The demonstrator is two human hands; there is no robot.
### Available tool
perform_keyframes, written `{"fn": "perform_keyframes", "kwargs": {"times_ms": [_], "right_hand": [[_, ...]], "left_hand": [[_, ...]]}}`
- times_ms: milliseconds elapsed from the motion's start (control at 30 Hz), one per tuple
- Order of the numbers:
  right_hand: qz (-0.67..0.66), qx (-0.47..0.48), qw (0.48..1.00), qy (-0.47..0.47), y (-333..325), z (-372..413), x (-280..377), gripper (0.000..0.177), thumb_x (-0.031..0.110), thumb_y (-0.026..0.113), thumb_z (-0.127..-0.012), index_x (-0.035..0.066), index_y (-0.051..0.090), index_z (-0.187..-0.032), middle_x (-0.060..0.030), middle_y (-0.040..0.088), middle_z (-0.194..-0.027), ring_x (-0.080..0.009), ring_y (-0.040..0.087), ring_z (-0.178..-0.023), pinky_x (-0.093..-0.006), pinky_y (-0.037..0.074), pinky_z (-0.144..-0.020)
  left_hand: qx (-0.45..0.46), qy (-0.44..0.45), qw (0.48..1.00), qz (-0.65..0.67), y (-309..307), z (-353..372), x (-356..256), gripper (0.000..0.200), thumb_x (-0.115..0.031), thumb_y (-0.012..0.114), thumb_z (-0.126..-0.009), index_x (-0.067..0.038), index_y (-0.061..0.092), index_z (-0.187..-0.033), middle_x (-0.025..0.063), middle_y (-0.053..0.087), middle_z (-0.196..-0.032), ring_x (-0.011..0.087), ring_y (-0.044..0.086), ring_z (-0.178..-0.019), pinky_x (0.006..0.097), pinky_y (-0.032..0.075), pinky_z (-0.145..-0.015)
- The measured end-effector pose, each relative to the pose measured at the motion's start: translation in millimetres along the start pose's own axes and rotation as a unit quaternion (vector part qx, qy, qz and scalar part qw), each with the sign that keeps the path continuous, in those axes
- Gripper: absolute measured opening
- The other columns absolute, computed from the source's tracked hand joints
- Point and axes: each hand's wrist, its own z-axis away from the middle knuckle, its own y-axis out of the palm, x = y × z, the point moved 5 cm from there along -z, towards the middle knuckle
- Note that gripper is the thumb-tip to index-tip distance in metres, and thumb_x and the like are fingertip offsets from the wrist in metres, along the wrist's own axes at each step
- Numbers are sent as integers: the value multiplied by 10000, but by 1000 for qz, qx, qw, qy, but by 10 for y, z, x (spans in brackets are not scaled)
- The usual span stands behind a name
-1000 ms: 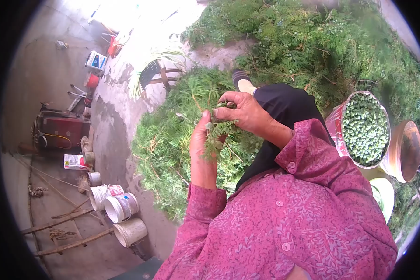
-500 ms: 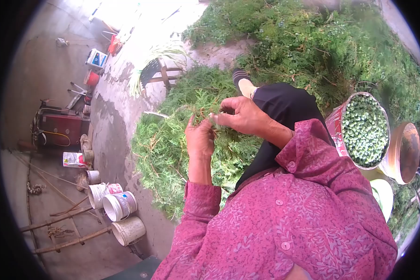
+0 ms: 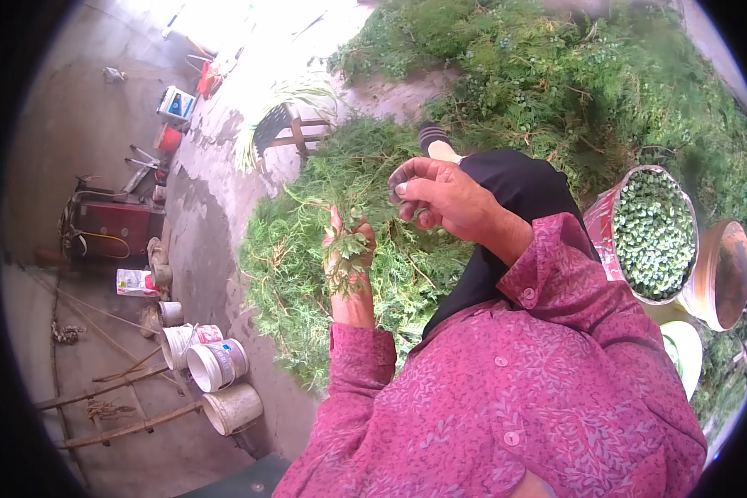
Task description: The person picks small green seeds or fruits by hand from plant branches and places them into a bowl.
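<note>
Sprig (image 3: 349,247): green, leafy, branched, with feathery foliage. Position: retained in the left grip (image 3: 365,235), raised in front of the body. Foliage overlies part of the grip and wrist, extending toward the cuff.

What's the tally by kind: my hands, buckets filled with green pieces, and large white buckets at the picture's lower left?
Left hand and right hand: 2
Bucket filled with green pieces: 1
Large white buckets: 3
Total: 6
</note>
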Motion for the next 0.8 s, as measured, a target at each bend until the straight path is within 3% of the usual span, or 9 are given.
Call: {"fn": "perform_keyframes", "kwargs": {"times_ms": [67, 200, 267, 333, 367, 500, 600, 667, 800], "right_hand": [[25, 3, 1000, -9, -9, -10, -10, 249, 196, 576, -788, 22, 519, -957, -41, 571, -819, -107, 574, -656, -220, 437, -506], [120, 31, 992, -14, 49, -4, -26, 284, 237, 619, -802, 20, 525, -961, -23, 568, -759, -69, 550, -583, -172, 406, -451], [136, 43, 990, -5, 98, -7, -48, 326, 264, 636, -790, 14, 526, -968, -26, 574, -752, -62, 547, -592, -172, 409, -458], [168, 40, 985, -21, 162, -9, -34, 340, 274, 640, -786, 6, 529, -963, -21, 574, -747, -65, 547, -589, -174, 407, -457], [164, 55, 985, -27, 184, 25, 7, 330, 262, 639, -788, 2, 534, -964, -19, 572, -724, -61, 542, -589, -177, 408, -461], [161, 54, 984, -55, 94, -73, -143, 297, 244, 635, -793, 14, 546, -958, -7, 569, -702, -56, 538, -598, -209, 416, -481], [348, 16, 919, -186, 132, -6, -14, 258, 221, 636, -789, 22, 553, -932, -8, 556, -671, -59, 532, -611, -266, 426, -508], [385, -38, 886, -255, 159, 55, 111, 286, 238, 632, -743, -9, 530, -844, -187, 555, -679, -310, 586, -635, -388, 440, -572], [477, -28, 844, -242, 174, 62, 107, 248, 204, 595, -761, -19, 494, -800, -228, 545, -698, -399, 552, -698, -410, 436, -582]], "left_hand": [[-114, 49, 990, -71, 63, 43, 22, 326, -101, 418, -895, 65, 369, -1172, 81, 534, -769, 100, 461, -545, 202, 384, -420], [-92, 24, 992, -78, 135, 46, 133, 265, -162, 418, -911, 52, 434, -1065, 94, 525, -742, 94, 493, -568, 163, 391, -424], [-6, -14, 999, -30, 116, -5, 170, 305, -245, 420, -914, 45, 462, -1002, 119, 547, -743, 143, 533, -603, 218, 438, -460], [-138, -25, 978, -152, 261, 48, 241, 293, -240, 468, -893, -13, 495, -1076, 119, 599, -825, 211, 591, -643, 320, 515, -561], [-31, -54, 989, -135, 121, -27, 250, 334, -245, 487, -882, -3, 477, -1111, 157, 601, -903, 252, 610, -729, 360, 521, -605], [-41, 6, 986, -161, 204, -30, 238, 343, -256, 479, -883, 56, 507, -1023, 186, 597, -891, 286, 600, -757, 371, 509, -623], [-45, 19, 988, -146, 123, -104, 186, 314, -217, 505, -870, 56, 517, -1024, 187, 599, -916, 282, 606, -792, 363, 520, -671], [-105, 42, 978, -176, -66, -161, 134, 276, -186, 531, -855, 43, 535, -1009, 168, 605, -913, 254, 612, -792, 350, 523, -688], [-120, 66, 967, -213, -20, -136, 115, 228, -184, 548, -847, 16, 558, -955, 125, 612, -872, 209, 614, -733, 310, 521, -628]]}}
